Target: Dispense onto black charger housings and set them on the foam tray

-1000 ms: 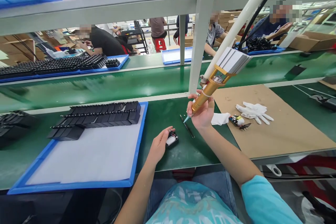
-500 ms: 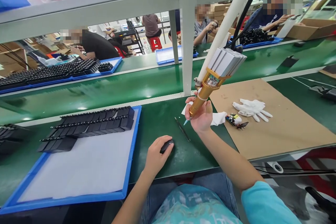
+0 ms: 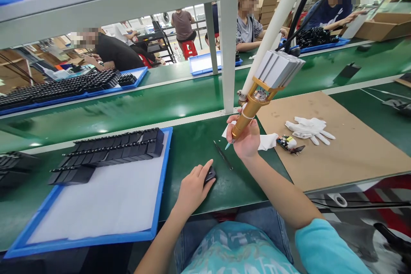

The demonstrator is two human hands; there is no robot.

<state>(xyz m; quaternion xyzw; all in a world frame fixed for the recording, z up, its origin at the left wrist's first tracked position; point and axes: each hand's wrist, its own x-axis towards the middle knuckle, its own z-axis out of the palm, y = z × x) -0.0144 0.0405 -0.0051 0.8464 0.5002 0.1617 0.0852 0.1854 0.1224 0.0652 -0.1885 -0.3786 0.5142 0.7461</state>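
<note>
My left hand (image 3: 194, 186) rests low over the green bench, its thumb and fingers round a small black plastic case (image 3: 209, 174), mostly hidden by the hand. In my right hand (image 3: 247, 139) is a gold cylindrical hand tool (image 3: 245, 120), tilted, with a pale blue tip pointing down left and silver finned blocks (image 3: 279, 68) at its top. The tip is above the bench, apart from the case. A thin black tweezer-like tool (image 3: 223, 155) lies between the hands. White paper or cloth (image 3: 268, 141) lies behind my right wrist.
On the left, a blue-rimmed tray (image 3: 163, 180) bears rows of black cases (image 3: 118, 147). Cardboard (image 3: 346, 154) at right carries a white glove (image 3: 310, 129) and a small circuit board (image 3: 289, 142). A white post (image 3: 227, 51) rises ahead. Several people sit beyond the bench.
My left hand has shifted slightly right with the black case, and its index finger is more raised. My right hand keeps the gold tool in nearly the same place.
</note>
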